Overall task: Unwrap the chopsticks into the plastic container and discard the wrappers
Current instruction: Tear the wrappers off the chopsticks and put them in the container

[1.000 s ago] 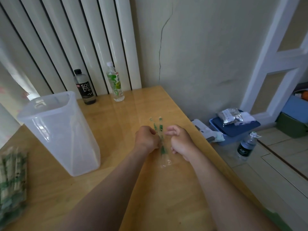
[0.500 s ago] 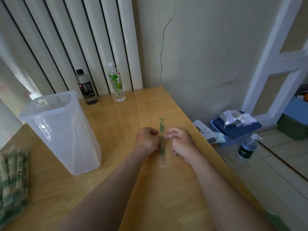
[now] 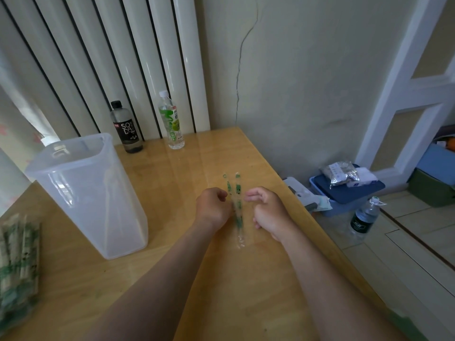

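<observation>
A thin clear packet with green print, the chopstick wrapper [image 3: 238, 212], lies lengthwise on the wooden table [image 3: 221, 291] between my hands. Its far end shows as two separate green-printed strips. My left hand [image 3: 214, 207] has its fingers curled and pinches the wrapper's left side. My right hand [image 3: 268, 212] is curled too, its thumb and forefinger pinching at the wrapper's right edge. Whether chopsticks are still inside I cannot make out. The tall clear plastic container [image 3: 86, 193] stands upright to the left. A pile of wrapped chopsticks [image 3: 18, 262] lies at the left edge.
A black soda bottle [image 3: 126, 129] and a green-labelled bottle [image 3: 172, 121] stand at the table's back edge by the radiator. The table's right edge runs close to my right hand. On the floor beyond are a blue box [image 3: 344, 190] and a water bottle [image 3: 364, 217].
The wrapper's far end, seen as one strip half a second ago, now shows as two strips again. My right hand has drawn slightly to the right.
</observation>
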